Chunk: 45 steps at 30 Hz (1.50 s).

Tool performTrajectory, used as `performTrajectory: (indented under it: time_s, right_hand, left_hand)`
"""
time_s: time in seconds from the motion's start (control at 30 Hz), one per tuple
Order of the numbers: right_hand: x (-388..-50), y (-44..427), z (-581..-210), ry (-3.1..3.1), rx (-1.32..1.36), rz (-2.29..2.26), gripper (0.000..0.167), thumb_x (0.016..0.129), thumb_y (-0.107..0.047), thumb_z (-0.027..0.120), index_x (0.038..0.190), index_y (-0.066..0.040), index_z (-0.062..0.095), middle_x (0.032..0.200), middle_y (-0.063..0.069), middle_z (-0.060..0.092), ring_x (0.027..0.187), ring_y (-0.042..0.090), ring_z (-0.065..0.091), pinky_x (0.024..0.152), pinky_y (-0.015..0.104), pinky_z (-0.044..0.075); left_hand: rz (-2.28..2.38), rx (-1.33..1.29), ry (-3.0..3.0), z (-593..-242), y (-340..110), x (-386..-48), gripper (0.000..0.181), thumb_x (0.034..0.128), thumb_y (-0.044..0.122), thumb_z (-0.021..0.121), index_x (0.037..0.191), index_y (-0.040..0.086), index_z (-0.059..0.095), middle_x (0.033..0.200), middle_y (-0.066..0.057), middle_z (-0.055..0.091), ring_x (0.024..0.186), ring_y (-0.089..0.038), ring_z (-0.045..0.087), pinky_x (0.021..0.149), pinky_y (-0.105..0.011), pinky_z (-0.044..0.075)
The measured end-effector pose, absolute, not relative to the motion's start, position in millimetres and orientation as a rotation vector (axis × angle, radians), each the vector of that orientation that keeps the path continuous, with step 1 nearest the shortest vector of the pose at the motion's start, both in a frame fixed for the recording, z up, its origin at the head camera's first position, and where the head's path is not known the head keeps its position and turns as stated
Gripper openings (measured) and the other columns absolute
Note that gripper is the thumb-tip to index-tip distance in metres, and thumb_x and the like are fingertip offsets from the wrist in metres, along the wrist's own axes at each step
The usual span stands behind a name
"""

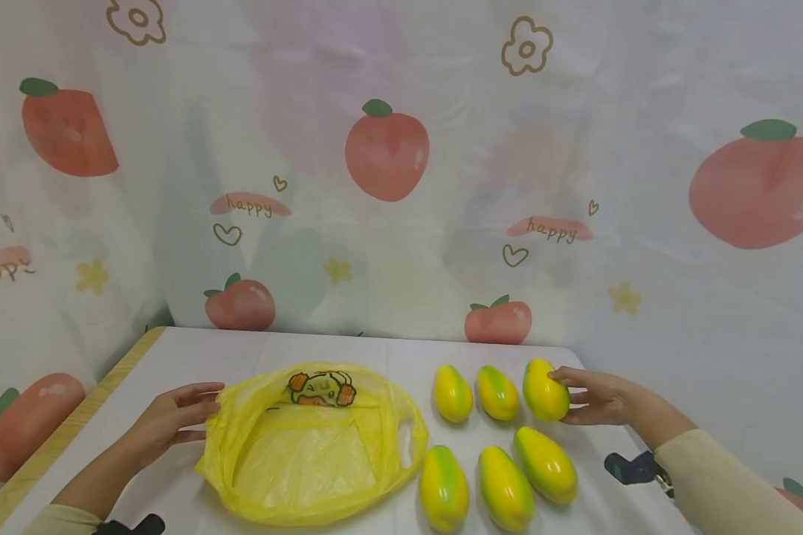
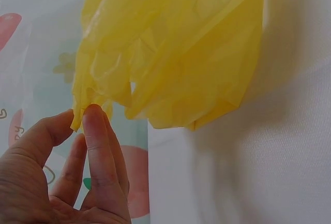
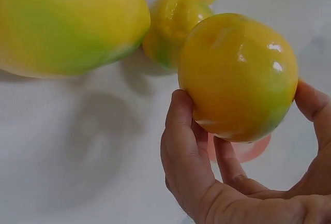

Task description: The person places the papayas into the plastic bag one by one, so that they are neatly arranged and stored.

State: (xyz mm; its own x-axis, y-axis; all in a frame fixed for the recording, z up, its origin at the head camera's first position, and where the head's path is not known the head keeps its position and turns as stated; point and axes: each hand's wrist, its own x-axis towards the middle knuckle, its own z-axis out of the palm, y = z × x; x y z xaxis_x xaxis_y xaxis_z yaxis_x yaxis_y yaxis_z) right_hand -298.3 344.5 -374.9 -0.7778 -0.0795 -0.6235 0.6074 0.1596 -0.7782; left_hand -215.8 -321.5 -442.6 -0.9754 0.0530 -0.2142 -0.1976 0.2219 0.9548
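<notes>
A yellow plastic bag [image 1: 308, 475] with a cartoon face on it lies with its mouth spread wide on the table. At its left rim is my left hand [image 1: 177, 420]. In the left wrist view, the thumb and fingers of my left hand [image 2: 77, 167] pinch the edge of the bag [image 2: 170, 53]. My right hand [image 1: 602, 397] grips a glossy yellow-green papaya [image 1: 543, 390] at the far right of the back row. The right wrist view shows this papaya [image 3: 238, 74] between the thumb and fingers of my right hand [image 3: 232, 182].
Two more papayas [image 1: 497, 392] stand in the back row, left of the held one. Three others lie in front, the rightmost papaya [image 1: 545, 464] tilted. A white cover [image 1: 207, 349] lies on the table, whose wooden edge [image 1: 87, 405] shows at left. A fruit-printed curtain [image 1: 401, 245] hangs behind.
</notes>
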Motion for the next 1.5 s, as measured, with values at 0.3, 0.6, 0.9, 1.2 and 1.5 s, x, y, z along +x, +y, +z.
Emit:
performTrajectory:
  time_s: [0.3,0.6,0.9,1.2,1.5]
  right_hand:
    - [-293,336,-367,1.888,0.442,-1.675,0.09,0.095,-0.032,0.063,0.152,0.005,0.004,0.148,0.035,0.017,0.099,0.032,0.063,0.1,0.046,0.049]
    - [-285,323,-361,1.862,0.413,-1.686,0.088,0.097,-0.031,0.061,0.153,0.004,0.003,0.148,0.036,0.017,0.099,0.033,0.064,0.099,0.047,0.049]
    - [-277,309,-356,1.824,0.408,-1.721,0.086,0.097,-0.027,0.061,0.154,0.002,0.003,0.149,0.035,0.018,0.101,0.036,0.064,0.1,0.047,0.049]
    - [-270,292,-356,1.873,0.363,-1.681,0.085,0.097,-0.026,0.061,0.154,0.002,0.005,0.149,0.036,0.019,0.107,0.038,0.061,0.1,0.049,0.048]
    - [-266,278,-354,1.867,0.347,-1.654,0.083,0.097,-0.027,0.06,0.154,0.002,0.006,0.148,0.036,0.021,0.111,0.04,0.059,0.101,0.05,0.048]
  left_hand:
    - [1.829,-0.125,2.296,-442,-321,-216,0.066,0.0954,0.03,0.065,0.147,-0.002,0.039,0.135,-0.012,0.057,0.098,-0.009,0.066,0.085,-0.038,0.059]
    - [1.843,-0.114,2.291,-441,-321,-216,0.066,0.0955,0.029,0.065,0.147,-0.003,0.039,0.131,-0.008,0.059,0.098,-0.009,0.066,0.084,-0.037,0.059]
    - [1.85,-0.125,2.282,-442,-321,-215,0.063,0.0951,0.029,0.066,0.145,-0.001,0.042,0.131,-0.006,0.059,0.097,-0.008,0.066,0.085,-0.037,0.059]
    - [1.843,-0.123,2.287,-444,-322,-217,0.064,0.0953,0.03,0.066,0.146,0.0,0.041,0.133,-0.006,0.058,0.098,-0.008,0.065,0.085,-0.038,0.059]
    - [1.853,-0.133,2.271,-443,-322,-216,0.064,0.0953,0.029,0.066,0.146,0.0,0.041,0.131,-0.004,0.059,0.098,-0.008,0.066,0.085,-0.037,0.059]
